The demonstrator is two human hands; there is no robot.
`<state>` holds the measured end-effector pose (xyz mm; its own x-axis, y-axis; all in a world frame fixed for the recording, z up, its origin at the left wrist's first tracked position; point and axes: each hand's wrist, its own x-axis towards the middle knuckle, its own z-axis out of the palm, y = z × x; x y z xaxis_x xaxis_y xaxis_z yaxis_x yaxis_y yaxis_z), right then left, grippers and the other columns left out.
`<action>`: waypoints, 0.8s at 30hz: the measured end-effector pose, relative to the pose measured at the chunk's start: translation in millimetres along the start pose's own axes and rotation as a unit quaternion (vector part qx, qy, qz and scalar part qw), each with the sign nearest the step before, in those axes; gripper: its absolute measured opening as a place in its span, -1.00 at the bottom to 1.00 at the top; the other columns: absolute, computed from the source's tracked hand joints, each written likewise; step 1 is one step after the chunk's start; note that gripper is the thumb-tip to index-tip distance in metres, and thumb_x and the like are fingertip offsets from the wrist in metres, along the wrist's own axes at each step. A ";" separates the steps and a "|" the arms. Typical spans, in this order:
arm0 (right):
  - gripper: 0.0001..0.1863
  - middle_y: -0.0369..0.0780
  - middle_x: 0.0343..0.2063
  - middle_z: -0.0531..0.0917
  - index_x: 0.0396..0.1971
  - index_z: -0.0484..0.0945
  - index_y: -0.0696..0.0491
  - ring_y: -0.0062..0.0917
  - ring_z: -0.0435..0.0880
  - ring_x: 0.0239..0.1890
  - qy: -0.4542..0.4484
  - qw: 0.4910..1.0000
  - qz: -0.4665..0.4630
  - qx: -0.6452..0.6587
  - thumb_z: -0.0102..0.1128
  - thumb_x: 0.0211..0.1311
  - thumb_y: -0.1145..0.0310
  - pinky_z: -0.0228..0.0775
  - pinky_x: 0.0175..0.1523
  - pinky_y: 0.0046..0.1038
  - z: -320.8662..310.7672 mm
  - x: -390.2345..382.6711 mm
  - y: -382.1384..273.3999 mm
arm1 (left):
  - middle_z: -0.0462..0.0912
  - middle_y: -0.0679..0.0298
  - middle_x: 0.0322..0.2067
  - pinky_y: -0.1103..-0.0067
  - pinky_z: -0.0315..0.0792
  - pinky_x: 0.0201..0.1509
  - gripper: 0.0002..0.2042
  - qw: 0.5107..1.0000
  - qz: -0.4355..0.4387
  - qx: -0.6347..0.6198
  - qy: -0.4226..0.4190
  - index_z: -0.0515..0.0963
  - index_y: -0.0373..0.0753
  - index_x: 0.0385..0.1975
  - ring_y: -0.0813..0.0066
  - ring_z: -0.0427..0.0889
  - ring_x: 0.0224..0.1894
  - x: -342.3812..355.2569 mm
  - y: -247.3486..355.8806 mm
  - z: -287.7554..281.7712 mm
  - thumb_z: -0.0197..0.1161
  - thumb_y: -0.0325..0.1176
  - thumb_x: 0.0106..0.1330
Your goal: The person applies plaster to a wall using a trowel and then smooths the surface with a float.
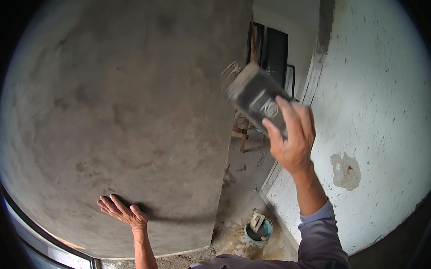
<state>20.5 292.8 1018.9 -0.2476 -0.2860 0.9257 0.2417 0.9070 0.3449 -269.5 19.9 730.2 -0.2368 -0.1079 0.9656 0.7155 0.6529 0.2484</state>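
Raised at the upper right of centre, my right hand grips a dark, rectangular hand-sized block by its near end, thumb on one side and fingers on the other. The block has a pale far edge and light markings on its face; motion blurs it, and I cannot tell its exact kind. Its far end is near the edge of the grey plastered wall. Low on the left, my left hand is empty with fingers outstretched in front of that wall. A shadow lies beside it, and I cannot tell whether it touches the plaster.
A teal bucket stands on the stained floor with a pale flat tool in it. The white wall on the right has a grey patch. Dark panels and a wooden stand are beyond the opening.
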 end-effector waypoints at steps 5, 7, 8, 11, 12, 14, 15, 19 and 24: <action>-0.42 -0.13 -0.20 0.54 0.07 0.52 0.18 -0.21 0.56 -0.22 -0.001 1.000 -0.007 0.002 0.47 -0.05 0.48 0.46 -0.14 -0.26 12.3 15.4 10.0 | -0.10 -0.08 0.51 -0.03 -0.37 0.53 -0.32 1.000 0.007 0.008 -0.005 0.05 -0.26 0.49 -0.10 -0.21 0.56 -1.0 -1.6 2.6 -0.31 0.10 0.54; -0.44 -0.18 -0.25 0.54 0.06 0.54 0.18 -0.28 0.56 -0.22 -0.039 0.999 -0.002 0.019 0.44 -0.03 0.50 0.49 -0.13 -0.30 15.5 11.6 1.1 | -0.10 -0.09 0.51 -0.03 -0.36 0.53 -0.33 1.000 0.008 0.008 -0.007 0.06 -0.27 0.49 -0.11 -0.21 0.56 -1.5 -1.0 2.8 -0.31 0.09 0.54; -0.45 -0.19 -0.26 0.53 0.06 0.55 0.18 -0.31 0.56 -0.21 -0.064 0.997 -0.005 0.044 0.44 -0.04 0.51 0.50 -0.13 -0.32 18.4 5.0 -6.1 | -0.10 -0.09 0.51 -0.03 -0.36 0.53 -0.33 1.000 0.007 0.007 -0.006 0.05 -0.27 0.49 -0.11 -0.21 0.56 -1.1 -0.3 3.0 -0.30 0.09 0.54; -0.42 -0.21 -0.26 0.52 0.08 0.57 0.19 -0.41 0.54 -0.17 -0.124 0.981 -0.074 0.127 0.43 -0.06 0.54 0.49 -0.06 -0.40 23.1 -22.4 -29.2 | -0.11 -0.09 0.51 -0.03 -0.37 0.53 -0.33 1.000 0.013 0.007 -0.010 0.04 -0.28 0.49 -0.11 -0.21 0.56 -1.0 -0.7 -0.5 -0.31 0.08 0.54; -0.41 -0.20 -0.25 0.52 0.09 0.56 0.19 -0.39 0.54 -0.16 -0.104 0.985 -0.048 0.131 0.44 -0.06 0.52 0.49 -0.04 -0.38 20.2 -27.3 -28.4 | -0.11 -0.09 0.51 -0.03 -0.37 0.53 -0.33 1.000 0.014 0.007 -0.009 0.04 -0.28 0.49 -0.11 -0.22 0.56 -0.7 -0.9 -1.2 -0.31 0.08 0.54; -0.38 -0.14 -0.21 0.52 0.12 0.52 0.19 -0.33 0.55 -0.13 -0.040 0.994 -0.007 0.098 0.47 -0.05 0.48 0.48 -0.01 -0.31 17.5 -21.1 -16.1 | -0.11 -0.09 0.51 -0.02 -0.37 0.53 -0.32 1.000 0.010 0.014 -0.012 0.03 -0.29 0.49 -0.11 -0.22 0.56 -0.2 -2.7 -1.6 -0.32 0.08 0.54; -0.38 -0.12 -0.19 0.53 0.12 0.50 0.18 -0.26 0.55 -0.14 -0.013 0.997 0.011 0.074 0.46 -0.03 0.49 0.47 -0.03 -0.28 14.7 -8.9 -5.3 | -0.11 -0.09 0.51 -0.02 -0.38 0.53 -0.32 1.000 0.010 0.013 -0.016 0.03 -0.29 0.49 -0.11 -0.22 0.56 -0.6 -0.9 -1.1 -0.32 0.08 0.54; -0.43 -0.10 -0.21 0.52 0.07 0.50 0.17 -0.19 0.55 -0.19 -0.002 1.000 0.003 0.009 0.45 -0.01 0.49 0.45 -0.07 -0.26 15.6 19.6 15.9 | -0.10 -0.08 0.51 -0.01 -0.39 0.54 -0.31 1.000 0.010 0.018 -0.009 0.02 -0.29 0.49 -0.08 -0.22 0.56 -0.2 0.1 0.7 -0.35 0.10 0.54; -0.49 -0.28 -0.32 0.51 0.05 0.57 0.20 -0.47 0.49 -0.24 -0.081 0.989 -0.088 0.082 0.39 0.01 0.50 0.46 -0.18 -0.44 30.0 12.7 -10.9 | -0.09 -0.06 0.51 0.00 -0.40 0.54 -0.28 1.000 -0.001 0.018 -0.007 0.01 -0.27 0.50 -0.06 -0.21 0.56 -2.0 0.9 3.4 -0.39 0.16 0.54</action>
<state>-13.4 288.6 1022.2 -0.4234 -0.4018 0.8120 0.0298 0.8896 0.4558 -270.6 23.2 728.2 -0.2473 -0.0978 0.9640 0.6914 0.6792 0.2463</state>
